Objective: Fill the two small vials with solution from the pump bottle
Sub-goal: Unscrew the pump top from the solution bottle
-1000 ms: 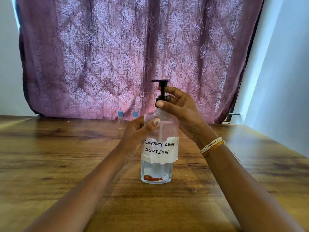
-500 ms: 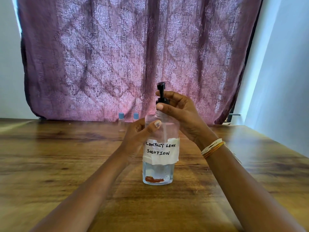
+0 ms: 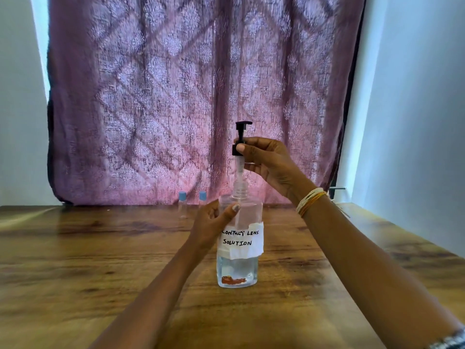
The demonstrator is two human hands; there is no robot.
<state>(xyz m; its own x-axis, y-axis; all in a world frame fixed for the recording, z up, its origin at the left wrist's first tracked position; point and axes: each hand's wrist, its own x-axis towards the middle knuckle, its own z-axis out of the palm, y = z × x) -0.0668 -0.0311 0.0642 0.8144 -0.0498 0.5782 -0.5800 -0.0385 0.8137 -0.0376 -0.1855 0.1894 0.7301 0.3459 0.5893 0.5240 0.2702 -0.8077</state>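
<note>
Here the clear pump bottle [image 3: 237, 250] stands upright on the wooden desk [image 3: 75, 260], near the middle of the view, with a white paper label [image 3: 242, 241] handwritten "CONTACT LENS SOLUTION" around its body and clear liquid inside. The left hand [image 3: 212, 226] grips the bottle's shoulder from the left side, thumb laid across the front just above the label. The right hand [image 3: 268, 163] pinches the black collar of the pump head [image 3: 241, 137] between thumb and fingers; the pump head is raised above the bottle's bare threaded neck [image 3: 240, 188], its translucent stem running down into the opening, nozzle pointing right. A stack of thin bangles [image 3: 310, 201] sits on the right wrist. Two small vials [image 3: 182, 205] with blue caps stand upright side by side at the far edge of the desk, behind and left of the bottle, apart from both hands. A purple patterned curtain [image 3: 176, 96] hangs behind the desk.
</note>
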